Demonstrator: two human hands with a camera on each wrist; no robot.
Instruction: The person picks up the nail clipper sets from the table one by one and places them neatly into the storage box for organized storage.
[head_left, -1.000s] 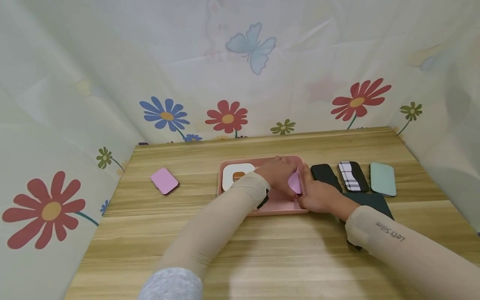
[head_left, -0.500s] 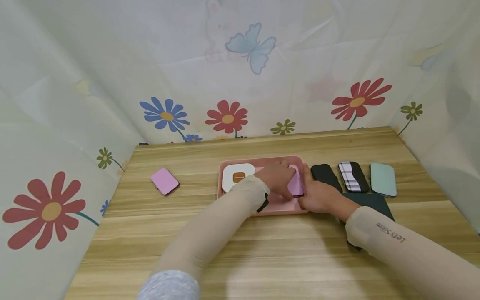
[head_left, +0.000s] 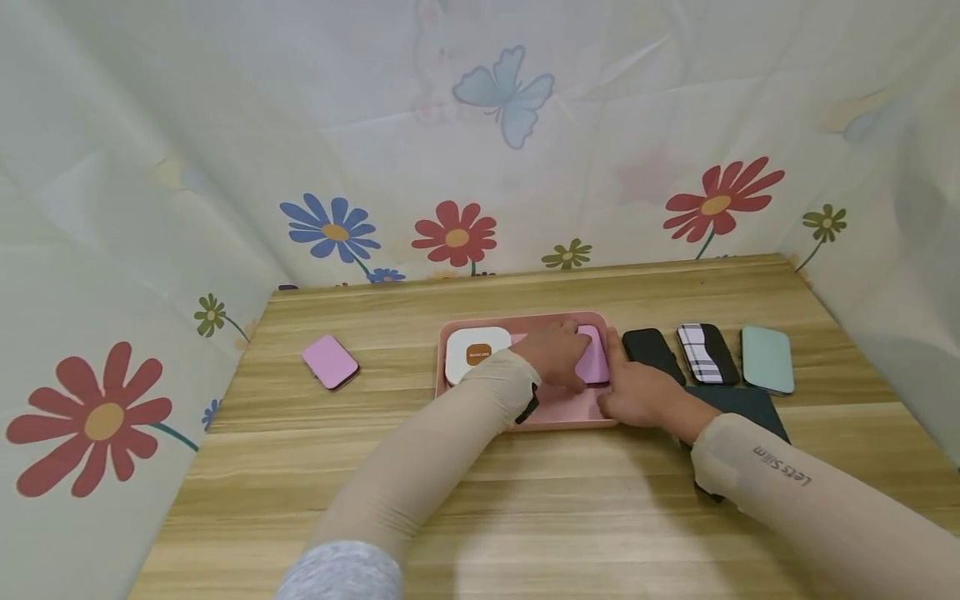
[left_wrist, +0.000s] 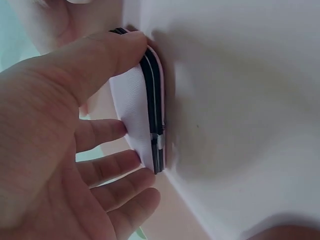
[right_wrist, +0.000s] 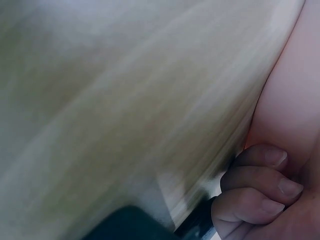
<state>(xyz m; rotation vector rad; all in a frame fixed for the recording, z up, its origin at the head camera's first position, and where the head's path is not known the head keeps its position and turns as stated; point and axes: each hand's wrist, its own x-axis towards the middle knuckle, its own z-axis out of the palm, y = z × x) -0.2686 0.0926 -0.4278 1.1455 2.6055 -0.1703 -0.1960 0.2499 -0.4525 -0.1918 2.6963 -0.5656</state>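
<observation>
My left hand reaches into the pink tray and holds a small pink clasp case at the tray's right end. In the left wrist view, the thumb lies on one end of the case and several fingertips touch its pink face; its dark edge and metal clasp show. My right hand grips the tray's right side, its fingers curled at the wall in the right wrist view. A white box with a brown label sits in the tray's left end, partly covered by my left wrist.
Another pink case lies alone on the wooden table at the left. Right of the tray are a black case, a plaid-and-black case, a mint case and a dark green flat piece beside my right wrist.
The pink case in my left hand has gone from tilted up to lying flatter, then slid slightly toward the tray's far edge. My right hand stays at the tray's side.
</observation>
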